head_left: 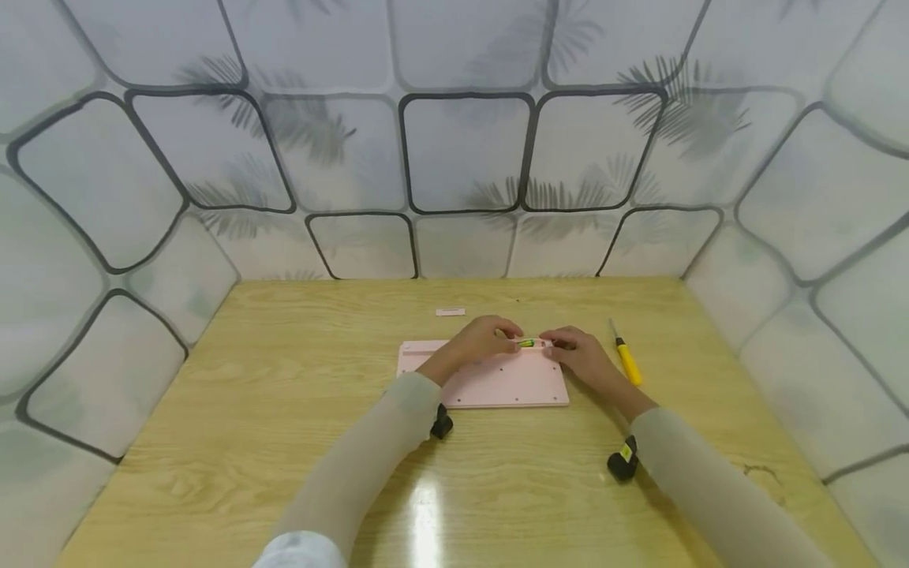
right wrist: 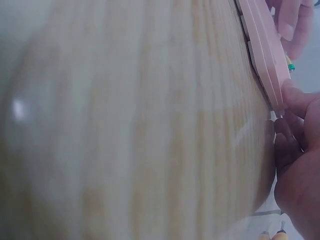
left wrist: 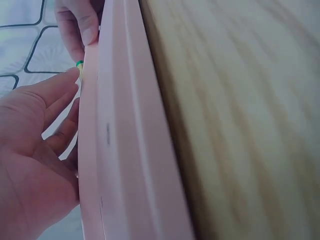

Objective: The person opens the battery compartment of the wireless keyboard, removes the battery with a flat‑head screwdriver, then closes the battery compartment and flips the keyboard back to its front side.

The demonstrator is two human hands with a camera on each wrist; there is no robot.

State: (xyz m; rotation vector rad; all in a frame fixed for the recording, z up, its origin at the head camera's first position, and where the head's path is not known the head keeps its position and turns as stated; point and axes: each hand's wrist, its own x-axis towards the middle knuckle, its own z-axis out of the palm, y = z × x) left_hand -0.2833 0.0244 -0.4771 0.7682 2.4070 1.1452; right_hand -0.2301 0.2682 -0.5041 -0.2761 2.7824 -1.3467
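A pink keyboard (head_left: 511, 385) lies face down on the table, its screw-dotted underside up; keys show along its edge in the right wrist view. A yellow-green battery (head_left: 526, 343) sits at the open slot along the far edge. My left hand (head_left: 483, 339) reaches over the keyboard and pinches the battery's left end at its fingertips. In the left wrist view the battery (left wrist: 80, 65) stands out slightly above the pink edge. My right hand (head_left: 581, 356) grips the keyboard's far right corner, thumb on top and fingers around the edge.
A small pink cover strip (head_left: 450, 312) lies behind the keyboard. To the right of my right hand is a yellow-handled screwdriver (head_left: 628, 363). The wooden table (head_left: 284, 410) meets patterned walls at the back and sides.
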